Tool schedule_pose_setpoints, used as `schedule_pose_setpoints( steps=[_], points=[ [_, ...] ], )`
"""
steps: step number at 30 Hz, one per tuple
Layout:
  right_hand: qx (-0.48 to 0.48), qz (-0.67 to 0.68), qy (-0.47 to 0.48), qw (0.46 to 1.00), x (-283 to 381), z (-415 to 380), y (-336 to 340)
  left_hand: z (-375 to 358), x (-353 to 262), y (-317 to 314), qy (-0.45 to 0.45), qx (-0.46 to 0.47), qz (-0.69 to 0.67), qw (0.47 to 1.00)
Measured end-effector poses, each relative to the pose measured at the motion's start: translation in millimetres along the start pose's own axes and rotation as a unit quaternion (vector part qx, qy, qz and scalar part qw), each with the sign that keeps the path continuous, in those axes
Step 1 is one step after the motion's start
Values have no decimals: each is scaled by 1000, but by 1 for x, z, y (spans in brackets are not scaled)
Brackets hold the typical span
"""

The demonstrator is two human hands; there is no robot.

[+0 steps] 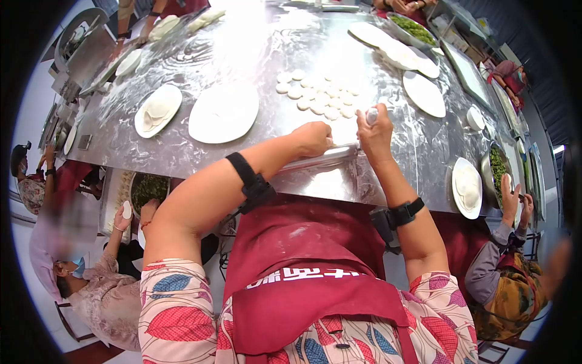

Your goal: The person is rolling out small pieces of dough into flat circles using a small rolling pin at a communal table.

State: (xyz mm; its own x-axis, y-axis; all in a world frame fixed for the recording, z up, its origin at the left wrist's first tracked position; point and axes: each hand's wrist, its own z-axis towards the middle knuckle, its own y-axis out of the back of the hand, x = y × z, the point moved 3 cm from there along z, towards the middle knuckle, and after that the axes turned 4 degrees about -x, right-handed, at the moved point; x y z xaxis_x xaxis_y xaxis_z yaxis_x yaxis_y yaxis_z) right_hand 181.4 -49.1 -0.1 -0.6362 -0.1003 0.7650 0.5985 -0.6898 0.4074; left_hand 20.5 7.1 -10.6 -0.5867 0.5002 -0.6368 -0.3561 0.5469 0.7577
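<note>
My right hand is closed around a short rod, which looks like a rolling pin; its pale rounded end shows above the fingers. To its left, my left hand is curled low over the steel table, and its fingers hide whatever is in them. Just beyond both hands lie several small flattened dough pieces, pale and dusted with flour. A plate stands left of them, with another plate of stacked wrappers further left.
White plates line the right side, near a bowl of green filling. At the right edge a plate of wrappers stands beside another filling bowl. Co-workers sit at both sides, one holding a wrapper; others' hands work across the table.
</note>
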Motion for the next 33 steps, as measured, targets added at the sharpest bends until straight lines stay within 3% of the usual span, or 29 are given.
schedule_pose_setpoints(
  steps=[3, 5, 8, 12, 16, 17, 20, 21, 23, 28, 29, 31, 33],
  points=[
    [-3, 9, 10, 1000, -5, -25, 23, 1, -5, -1, -9, 30, 1, 999],
    [27, 76, -91, 993, 18, -60, 52, 1, 0, -5, -28, 40, 18, 999],
    [26, 130, -79, 988, 14, -81, 61, -6, 10, -2, 8, 51, -39, 998],
    [-5, 23, 5, 1000, 3, -15, 17, -14, 3, 7, -41, 9, -5, 999],
    [-41, -30, 77, 996, 3, 9, -9, 0, 8, 3, 45, -4, 15, 999],
    [-71, -10, 176, 982, 7, 3, -2, 0, 8, -2, 57, 6, 13, 998],
    [7, 96, -56, 994, -3, -42, 33, -14, 3, -5, 0, -1, 59, 998],
    [9, 82, -37, 996, 11, -57, 47, -16, 7, -8, -19, -10, 34, 999],
    [27, 152, -100, 983, 17, -81, 60, -20, 20, -3, -37, -40, -13, 998],
    [31, 141, -68, 987, 27, -87, 63, -59, 63, 101, 44, -53, -142, 987],
    [32, 144, -60, 987, 28, -85, 62, -56, 88, 125, 42, -92, -35, 994],
    [26, 133, -49, 990, 23, -81, 60, -62, 104, 167, 179, -190, 112, 959],
    [23, 127, -40, 991, 22, -78, 58, -55, 117, 191, 165, -242, 189, 937]
  ],
)
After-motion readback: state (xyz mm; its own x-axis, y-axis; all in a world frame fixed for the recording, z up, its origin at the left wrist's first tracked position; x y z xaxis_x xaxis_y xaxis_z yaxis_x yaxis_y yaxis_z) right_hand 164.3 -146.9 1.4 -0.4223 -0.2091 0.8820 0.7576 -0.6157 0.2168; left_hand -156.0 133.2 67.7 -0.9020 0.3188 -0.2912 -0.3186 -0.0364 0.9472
